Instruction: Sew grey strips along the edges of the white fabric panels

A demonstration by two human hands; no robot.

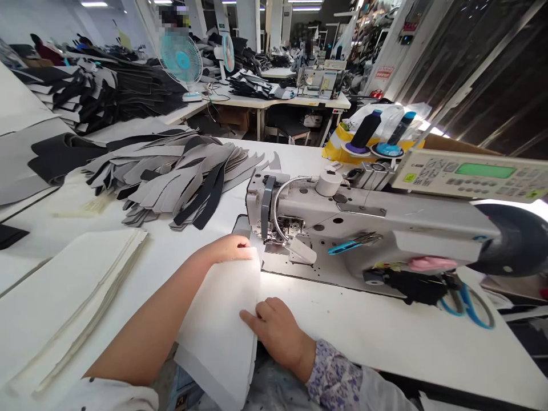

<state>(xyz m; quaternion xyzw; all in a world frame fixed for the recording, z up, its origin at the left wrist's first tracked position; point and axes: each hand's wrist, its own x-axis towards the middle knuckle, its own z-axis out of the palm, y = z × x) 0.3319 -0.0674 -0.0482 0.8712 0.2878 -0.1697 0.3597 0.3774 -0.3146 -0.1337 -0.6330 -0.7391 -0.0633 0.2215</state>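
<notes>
A white fabric piece (222, 325) hangs over the table's front edge toward my lap, its top end close to the needle area of a sewing machine (317, 228). My left hand (233, 249) grips the far end of the piece, fingers curled at its top edge, just left of the presser foot. Lower down, my right hand (278, 331) holds the right edge, with one finger stretched over the cloth and the others folded. The fingers beneath the cloth are hidden.
White sheets (72, 285) lie stacked at left. Grey and black cut strips (180, 171) are heaped behind. Small blue snips (351, 244) rest on the machine bed, blue-handled scissors (468, 305) at right. Thread cones (368, 131) and a control panel (471, 174) stand behind the machine.
</notes>
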